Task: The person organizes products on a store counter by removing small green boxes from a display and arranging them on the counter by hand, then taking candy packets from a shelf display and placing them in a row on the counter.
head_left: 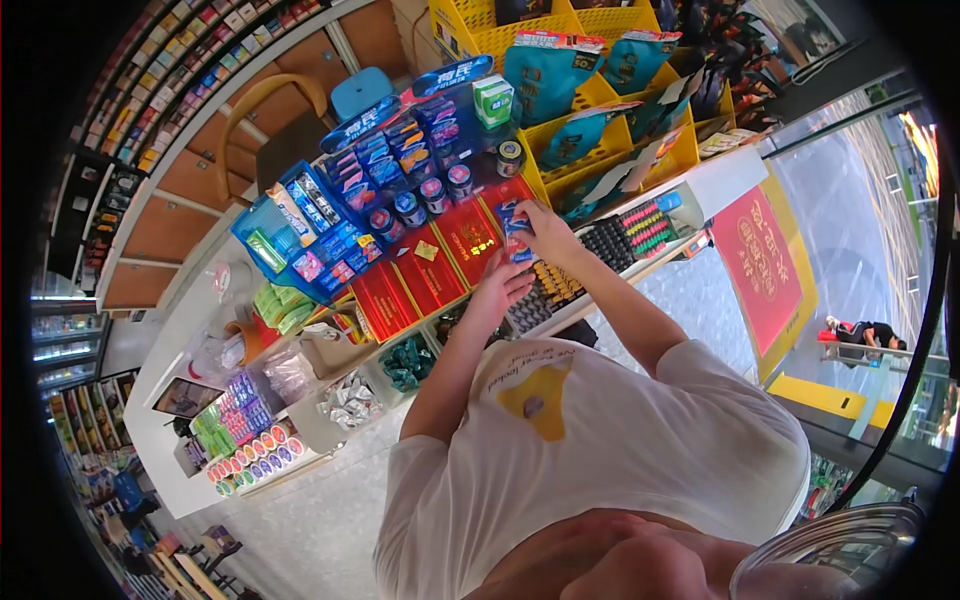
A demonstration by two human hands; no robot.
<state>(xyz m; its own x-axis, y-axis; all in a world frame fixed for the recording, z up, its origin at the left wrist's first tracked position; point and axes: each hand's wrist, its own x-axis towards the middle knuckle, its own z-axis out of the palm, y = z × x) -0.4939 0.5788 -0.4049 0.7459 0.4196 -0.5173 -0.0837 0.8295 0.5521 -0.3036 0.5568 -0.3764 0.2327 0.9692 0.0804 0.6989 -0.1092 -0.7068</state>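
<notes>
Small blue packets (514, 232) with some red on them are between my two hands, above red boxes on the counter. My right hand (545, 235) grips them from the right side, its fingers closed round their upper part. At their lower end is my left hand (500, 287), thumb on one side and curled fingers on the other. Just left of the hands lie the red boxes (428, 258) with gold print. Round jars (459, 180) stand behind these boxes, in front of a blue rack (375, 160) of small packets.
Yellow bins (560, 135) with teal bags (553, 80) stand at the upper right. Black, gold and red-green rows of small goods (610, 245) line the counter's near edge. A blue tray (275, 262) sits further left. Beyond the counter is a wooden chair (232, 140).
</notes>
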